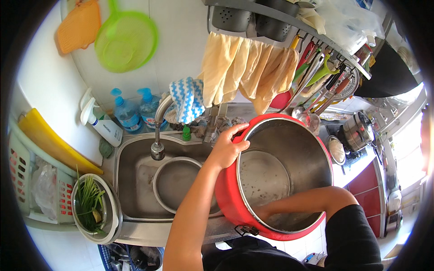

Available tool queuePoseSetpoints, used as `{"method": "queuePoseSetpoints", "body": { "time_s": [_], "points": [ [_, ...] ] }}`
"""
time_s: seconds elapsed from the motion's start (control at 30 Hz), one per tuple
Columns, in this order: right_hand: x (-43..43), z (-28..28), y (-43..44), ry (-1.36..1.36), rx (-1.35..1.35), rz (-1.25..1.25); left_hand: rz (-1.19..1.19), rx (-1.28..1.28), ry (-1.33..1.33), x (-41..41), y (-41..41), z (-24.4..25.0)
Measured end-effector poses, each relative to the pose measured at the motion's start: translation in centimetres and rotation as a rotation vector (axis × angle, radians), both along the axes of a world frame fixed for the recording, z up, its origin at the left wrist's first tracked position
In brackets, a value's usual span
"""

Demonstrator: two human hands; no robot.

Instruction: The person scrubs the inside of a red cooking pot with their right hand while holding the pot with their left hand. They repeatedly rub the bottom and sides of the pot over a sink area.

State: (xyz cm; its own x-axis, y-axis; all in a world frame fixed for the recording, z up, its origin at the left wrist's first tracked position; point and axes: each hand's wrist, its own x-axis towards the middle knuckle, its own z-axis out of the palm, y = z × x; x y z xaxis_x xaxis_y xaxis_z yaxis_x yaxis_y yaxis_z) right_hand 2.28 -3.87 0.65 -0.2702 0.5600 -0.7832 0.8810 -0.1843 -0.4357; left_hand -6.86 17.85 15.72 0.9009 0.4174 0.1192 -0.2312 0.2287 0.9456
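Note:
A large red-walled metal pot (224, 193) is tilted at the sink's right edge, its mouth turned towards me. My left hand (231, 146) grips the side handle at its upper left rim. Deep inside the pot reaches my right hand (262, 212), its fingers hidden behind the near rim. Dark specks and some wet shine show on the pot's inner bottom. Below my left forearm, a round metal basin (179, 183) sits in the stainless steel sink (135, 183). The faucet (158, 149) hangs above the sink, no water seen running.
A bowl (117, 220) of green stalks stands at the sink's left. Behind are a spray bottle (105, 128), pump bottles (126, 115) and a blue-white knitted cloth (187, 98). Yellowish cloths (230, 67) and hanging utensils (315, 67) crowd the space above the pot.

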Motion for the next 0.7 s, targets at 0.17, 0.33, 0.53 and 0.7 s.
{"method": "queuePoseSetpoints", "body": {
  "time_s": [0.17, 0.33, 0.53, 0.7],
  "points": [
    [-0.6, -2.1, 6.9, 0.122, 0.676, -0.369, -0.002, 0.009, 0.010, 0.3, -0.3, -0.3],
    [4.8, 0.7, 5.6, -0.394, 0.772, -0.176, -0.008, 0.015, -0.003, 0.1, 0.0, -0.4],
    [7.9, 2.9, -0.4, -0.672, 0.343, -0.547, -0.002, -0.008, 0.007, 0.1, -0.1, -0.4],
    [4.5, 0.2, -7.3, -0.830, -0.264, -0.628, -0.011, 0.023, -0.011, 1.6, -0.9, -0.9]
  ]
}}
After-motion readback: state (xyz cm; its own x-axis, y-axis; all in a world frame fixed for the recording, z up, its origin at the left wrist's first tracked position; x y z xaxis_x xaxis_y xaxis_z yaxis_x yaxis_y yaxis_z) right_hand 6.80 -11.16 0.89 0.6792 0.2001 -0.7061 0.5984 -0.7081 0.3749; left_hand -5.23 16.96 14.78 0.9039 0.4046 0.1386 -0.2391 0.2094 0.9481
